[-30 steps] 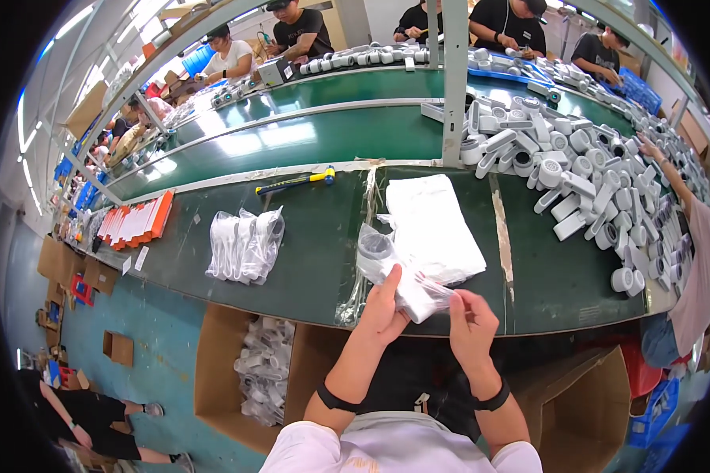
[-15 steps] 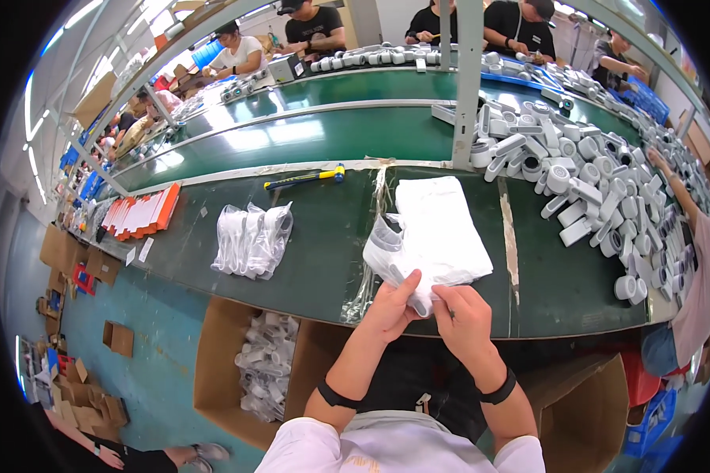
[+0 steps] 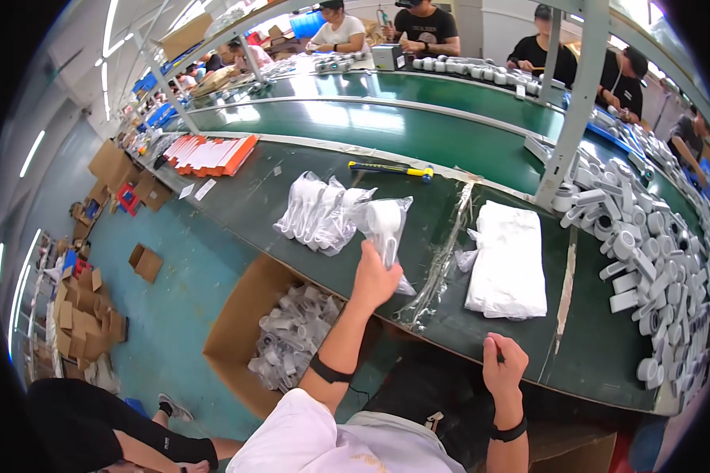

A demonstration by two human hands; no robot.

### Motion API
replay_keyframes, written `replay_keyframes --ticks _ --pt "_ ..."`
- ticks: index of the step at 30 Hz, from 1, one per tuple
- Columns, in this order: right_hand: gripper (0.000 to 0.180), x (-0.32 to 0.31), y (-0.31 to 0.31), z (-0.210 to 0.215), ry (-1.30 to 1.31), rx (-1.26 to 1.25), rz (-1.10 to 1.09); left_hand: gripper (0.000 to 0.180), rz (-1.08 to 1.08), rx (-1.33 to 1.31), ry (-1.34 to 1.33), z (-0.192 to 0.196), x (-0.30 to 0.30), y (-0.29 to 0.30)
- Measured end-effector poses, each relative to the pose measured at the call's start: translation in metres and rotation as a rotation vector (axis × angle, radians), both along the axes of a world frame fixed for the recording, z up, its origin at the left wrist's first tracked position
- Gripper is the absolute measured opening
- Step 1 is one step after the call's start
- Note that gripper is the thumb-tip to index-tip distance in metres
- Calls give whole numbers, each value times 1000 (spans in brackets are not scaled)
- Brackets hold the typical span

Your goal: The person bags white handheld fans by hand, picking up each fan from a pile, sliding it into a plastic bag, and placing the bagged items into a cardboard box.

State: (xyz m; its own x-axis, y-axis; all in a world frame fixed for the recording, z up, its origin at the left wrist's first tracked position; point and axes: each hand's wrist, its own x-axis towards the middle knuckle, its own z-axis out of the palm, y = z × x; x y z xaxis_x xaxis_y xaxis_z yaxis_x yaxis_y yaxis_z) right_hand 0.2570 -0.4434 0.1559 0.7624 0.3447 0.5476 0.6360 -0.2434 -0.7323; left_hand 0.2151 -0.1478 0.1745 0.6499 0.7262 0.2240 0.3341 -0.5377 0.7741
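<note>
My left hand grips a bagged white device, which has a round head and a slotted handle inside a clear plastic bag. It is held over the dark green table, just right of a row of similar bagged white devices. My right hand is at the table's front edge, fingers curled in and thumb up, with nothing visible in it. Beyond that hand lies a stack of white plastic bags, with a crumpled clear edge on its left side.
A yellow-and-black hammer lies at the table's back edge. Loose white devices heap up on the right. Orange-and-white cartons stand at the far left. Below the edge, a cardboard box holds bagged devices. Co-workers sit beyond the green conveyor.
My view has turned left. My left hand has carried the bagged device away from the bag stack toward the row; my right hand has let go of it and drawn back to the table edge.
</note>
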Motion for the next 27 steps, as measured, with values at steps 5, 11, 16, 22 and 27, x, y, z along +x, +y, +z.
replay_keyframes --ticks 5,11,16,22,27 --pt "12 15 9 -24 236 2 14 32 89 221 136 -26 17 53" --pt "18 11 8 -44 318 -84 -14 8 224 574 106 -44 18 87" --pt "25 11 -4 -44 300 -156 -13 37 445 606 146 -44 40 57" --pt "24 5 7 -25 149 -151 -27 41 529 481 144 -45 30 46" --pt "25 10 9 -30 124 -158 1 40 535 514 119 -57 31 58"
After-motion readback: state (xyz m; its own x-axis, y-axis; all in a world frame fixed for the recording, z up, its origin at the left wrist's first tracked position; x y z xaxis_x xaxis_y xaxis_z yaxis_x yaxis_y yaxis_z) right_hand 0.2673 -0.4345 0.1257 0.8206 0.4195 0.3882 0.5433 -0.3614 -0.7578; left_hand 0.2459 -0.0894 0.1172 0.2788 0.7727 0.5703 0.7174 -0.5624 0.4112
